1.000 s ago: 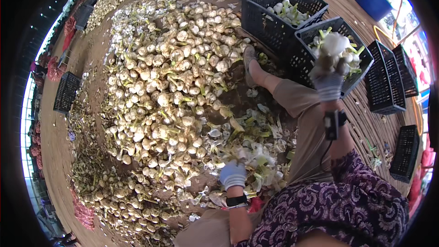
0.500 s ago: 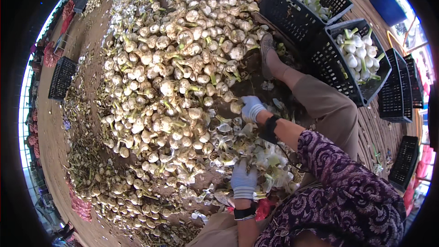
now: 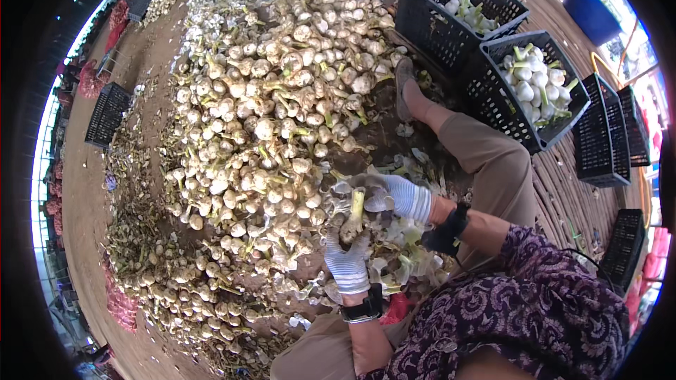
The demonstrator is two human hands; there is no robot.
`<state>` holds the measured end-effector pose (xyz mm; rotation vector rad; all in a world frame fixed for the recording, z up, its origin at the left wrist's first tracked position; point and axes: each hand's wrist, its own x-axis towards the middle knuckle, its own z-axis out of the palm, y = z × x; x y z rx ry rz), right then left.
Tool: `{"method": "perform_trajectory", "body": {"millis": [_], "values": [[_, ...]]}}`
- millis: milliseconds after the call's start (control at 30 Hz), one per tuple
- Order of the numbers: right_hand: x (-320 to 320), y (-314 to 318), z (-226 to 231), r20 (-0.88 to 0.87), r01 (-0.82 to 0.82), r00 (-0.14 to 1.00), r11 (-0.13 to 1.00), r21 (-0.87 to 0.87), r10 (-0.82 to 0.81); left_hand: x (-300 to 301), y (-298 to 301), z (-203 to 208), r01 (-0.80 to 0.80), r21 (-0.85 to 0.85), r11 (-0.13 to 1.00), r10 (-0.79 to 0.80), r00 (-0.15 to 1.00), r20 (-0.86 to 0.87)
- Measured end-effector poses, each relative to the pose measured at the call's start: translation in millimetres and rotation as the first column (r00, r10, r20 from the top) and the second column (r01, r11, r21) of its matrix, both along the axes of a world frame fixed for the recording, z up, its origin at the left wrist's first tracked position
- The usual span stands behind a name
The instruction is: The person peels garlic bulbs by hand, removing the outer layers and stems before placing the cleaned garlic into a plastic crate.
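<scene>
My left hand (image 3: 347, 264), in a striped white-and-blue glove with greyed fingertips, is closed around a garlic bulb (image 3: 351, 229). The bulb's pale green stem (image 3: 358, 201) points up and away from me. Close by on the right, my right hand (image 3: 401, 197), gloved alike, has its fingers reaching behind the stem top and its thumb apart from them. Whether they touch the stem is unclear. Loose papery garlic skins (image 3: 415, 239) lie below the right hand. Just beyond both hands spreads a wide heap of unpeeled garlic bulbs (image 3: 274, 127).
Black crates stand at the far right, one (image 3: 486, 91) holding cleaned white garlic and another (image 3: 429, 32) with fewer bulbs. Several more black crates (image 3: 601, 137) are at the right. My bent leg (image 3: 486, 148) lies between heap and crates. A blue tub (image 3: 591, 10) stands behind.
My right hand has come back from the heap's edge toward my left, and the bulb it reached is gone from there. My left hand has risen off the skins and now grips a bulb.
</scene>
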<state>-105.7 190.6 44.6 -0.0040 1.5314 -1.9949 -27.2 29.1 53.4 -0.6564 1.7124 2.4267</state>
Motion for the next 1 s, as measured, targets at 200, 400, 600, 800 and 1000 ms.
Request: {"method": "perform_trajectory", "body": {"millis": [200,400,600,800,1000], "values": [[21,-22,-8,-0.049,0.127,0.991,0.987,0.099,-0.123,8,4,1,0.082,-0.376,0.923,-0.115,0.991,-0.066],[20,-21,-9,-0.204,0.148,0.968,0.989,-0.023,-0.150,11,0,1,0.049,-0.661,0.749,-0.174,0.977,-0.124],[23,-9,16,-0.034,0.074,0.996,0.963,-0.258,-0.085,9,0,17,-0.148,0.193,0.970,0.164,0.984,-0.069],[22,-12,6,-0.427,0.093,0.900,0.996,-0.007,-0.087,7,4,22,-0.373,0.381,0.846,0.242,0.906,0.348],[28,-19,21,-0.457,-0.075,0.878,0.984,0.163,0.142,14,7,15,-0.252,-0.053,0.966,0.257,0.957,0.138]]}}
